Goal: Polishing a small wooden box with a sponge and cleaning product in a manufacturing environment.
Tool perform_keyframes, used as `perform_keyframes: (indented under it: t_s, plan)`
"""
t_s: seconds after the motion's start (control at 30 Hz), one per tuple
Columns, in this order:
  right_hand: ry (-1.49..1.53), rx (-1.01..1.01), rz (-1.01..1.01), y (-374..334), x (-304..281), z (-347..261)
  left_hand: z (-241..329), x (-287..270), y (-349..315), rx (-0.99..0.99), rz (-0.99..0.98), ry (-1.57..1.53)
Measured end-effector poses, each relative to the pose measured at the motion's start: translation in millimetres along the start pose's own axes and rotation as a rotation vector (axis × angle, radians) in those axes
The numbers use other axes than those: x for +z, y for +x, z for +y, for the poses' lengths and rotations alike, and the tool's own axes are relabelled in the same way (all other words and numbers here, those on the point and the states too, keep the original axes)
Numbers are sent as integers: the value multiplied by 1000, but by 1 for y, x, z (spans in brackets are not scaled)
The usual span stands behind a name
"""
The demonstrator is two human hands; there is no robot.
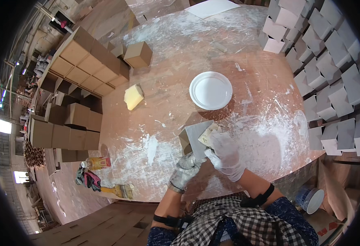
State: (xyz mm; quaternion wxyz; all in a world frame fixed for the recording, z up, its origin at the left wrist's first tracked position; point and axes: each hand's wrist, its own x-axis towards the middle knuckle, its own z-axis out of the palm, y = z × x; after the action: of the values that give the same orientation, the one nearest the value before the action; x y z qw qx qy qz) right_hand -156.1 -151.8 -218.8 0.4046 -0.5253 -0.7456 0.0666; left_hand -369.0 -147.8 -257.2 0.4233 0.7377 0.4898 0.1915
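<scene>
My left hand, in a white-smeared glove, is closed round the lower end of a small box. The box has a grey coated face and bare brown sides, and is held tilted above the table. My right hand, in a white glove, grips a pale sponge against the right edge of that grey face. Just beyond the box stands a round white plastic dish, pale inside. A yellow sponge piece lies farther left on the table.
Brown boxes are stacked along the left, with one box apart. Grey-faced boxes pile up on the right. A bottle, cloth and brush lie near left. A bucket stands beyond the table's near-right edge.
</scene>
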Motion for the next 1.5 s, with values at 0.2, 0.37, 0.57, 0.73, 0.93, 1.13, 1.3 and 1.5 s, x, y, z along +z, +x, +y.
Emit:
perform_keyframes:
  t_s: [0.2,0.37,0.57,0.73,0.93,1.13,1.3,1.5]
  plan:
    - [-55,-44,-34,8,10,14,9,-3,3,110,-5,123]
    - [37,-158,-143,-15,-20,1,12,-4,5,88,4,104]
    - [42,-9,32,37,10,26,11,-5,8,80,-54,103]
    - [68,-6,56,24,18,23,11,5,4,57,77,46]
    - [676,233,-474,-20,1,17,1,-2,4,3,-54,112]
    - [358,84,-40,46,39,36,1,4,9,163,17,93]
    - [296,-278,-61,11,-2,-11,2,11,12,142,43,35]
    - [664,360,-264,42,26,2,0,4,10,117,-13,138]
